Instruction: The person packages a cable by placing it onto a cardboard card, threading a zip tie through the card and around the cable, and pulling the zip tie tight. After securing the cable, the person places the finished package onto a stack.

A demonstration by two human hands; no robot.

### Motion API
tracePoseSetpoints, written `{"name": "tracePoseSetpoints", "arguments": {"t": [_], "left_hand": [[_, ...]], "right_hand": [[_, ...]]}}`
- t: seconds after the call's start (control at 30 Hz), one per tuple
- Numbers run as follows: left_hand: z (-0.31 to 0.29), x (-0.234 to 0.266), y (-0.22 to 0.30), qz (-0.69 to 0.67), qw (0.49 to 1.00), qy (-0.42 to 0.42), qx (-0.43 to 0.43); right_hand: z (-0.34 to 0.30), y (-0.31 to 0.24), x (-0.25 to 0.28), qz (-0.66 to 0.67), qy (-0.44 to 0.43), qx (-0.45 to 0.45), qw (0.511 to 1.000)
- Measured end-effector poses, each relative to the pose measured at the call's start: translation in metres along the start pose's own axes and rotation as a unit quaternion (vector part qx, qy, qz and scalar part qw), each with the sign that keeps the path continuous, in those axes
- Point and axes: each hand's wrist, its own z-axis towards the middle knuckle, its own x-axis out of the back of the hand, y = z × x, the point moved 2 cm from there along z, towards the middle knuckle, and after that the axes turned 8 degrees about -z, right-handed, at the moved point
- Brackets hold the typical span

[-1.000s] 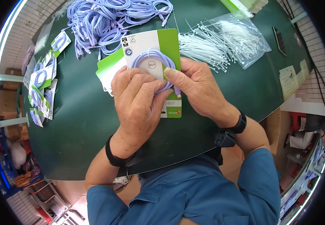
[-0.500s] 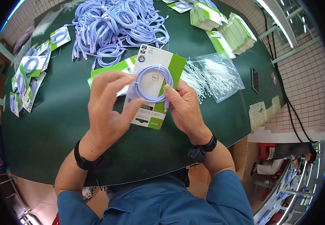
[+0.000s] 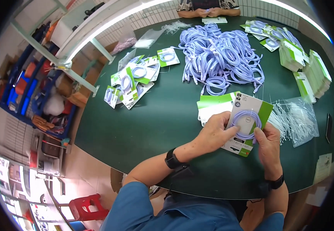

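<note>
A white and green packaging card point(image 3: 239, 105) is held up between my two hands, a coiled lavender cable point(image 3: 245, 134) lying against its front. On the card's left side, my left hand point(image 3: 216, 133) pinches the edge, its thumb pressed over the coil. My right hand point(image 3: 268, 144) grips the right side with its thumb on the cable near the plug. The fingers behind the card are hidden. Just beyond my left hand, more green and white cards point(image 3: 213, 108) lie on the table. White cable ties point(image 3: 290, 121), some in a clear bag, spread out right of my right hand.
A heap of lavender cables point(image 3: 221, 54) covers the far middle of the green table point(image 3: 136, 131). Carded cables point(image 3: 138, 73) lie at the left. Card stacks point(image 3: 316, 73) and a phone point(image 3: 328, 128) are at the right. Across the table, another person's hands point(image 3: 209, 12) are at work.
My left hand has closed from a loose spread above the coil to a grip on the card's left edge. The view has swung left; my right hand keeps its hold.
</note>
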Motion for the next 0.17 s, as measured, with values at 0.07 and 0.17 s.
{"name": "tracePoseSetpoints", "arguments": {"t": [0.07, 0.17], "left_hand": [[-0.005, 0.003, 0.001, 0.004, 1.000, 0.007, -0.003], [-0.013, 0.013, 0.006, -0.018, 1.000, 0.014, -0.006]], "right_hand": [[0.001, 0.000, -0.009, 0.014, -0.021, 0.006, 1.000], [0.005, -0.002, -0.021, 0.028, -0.049, 0.011, 0.998]]}}
